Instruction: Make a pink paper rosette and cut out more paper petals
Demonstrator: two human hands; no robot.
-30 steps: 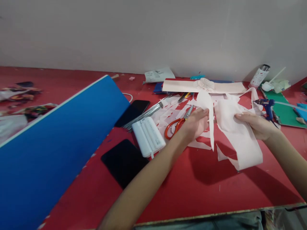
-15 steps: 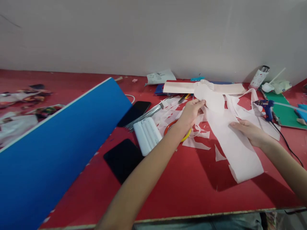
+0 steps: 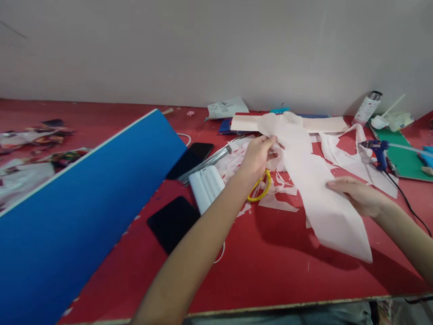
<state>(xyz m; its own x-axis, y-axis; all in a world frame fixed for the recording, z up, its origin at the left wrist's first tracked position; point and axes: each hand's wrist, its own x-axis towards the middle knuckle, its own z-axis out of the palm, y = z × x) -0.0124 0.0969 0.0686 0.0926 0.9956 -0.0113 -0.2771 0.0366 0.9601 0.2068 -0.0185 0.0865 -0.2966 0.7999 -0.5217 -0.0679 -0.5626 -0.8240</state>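
A long pale pink paper strip [image 3: 314,185] stretches between my two hands, raised off the red table. Near its far end, which has a rounded, scalloped edge, my left hand [image 3: 259,153] pinches the left side. My right hand [image 3: 355,192] grips the right edge lower down, thumb on top and fingers beneath. Behind the strip lies a pleated paper rosette [image 3: 292,118] on a cream strip [image 3: 248,123]. Paper scraps [image 3: 277,203] lie under and around it. Close to my left wrist is a yellow ring-shaped handle [image 3: 265,187], partly hidden by the arm.
A blue board [image 3: 101,198] leans across the left. Near my left arm lie a white power bank [image 3: 206,185], a black tablet [image 3: 172,221], a dark phone [image 3: 191,160] and metal wires [image 3: 206,162]. At right are a glue gun [image 3: 377,149], a tumbler [image 3: 368,107] and a green board [image 3: 402,153].
My left hand has shifted slightly left, taking the strip's far end along. The strip has spread wider and its near end has tilted. My right hand has moved a little right.
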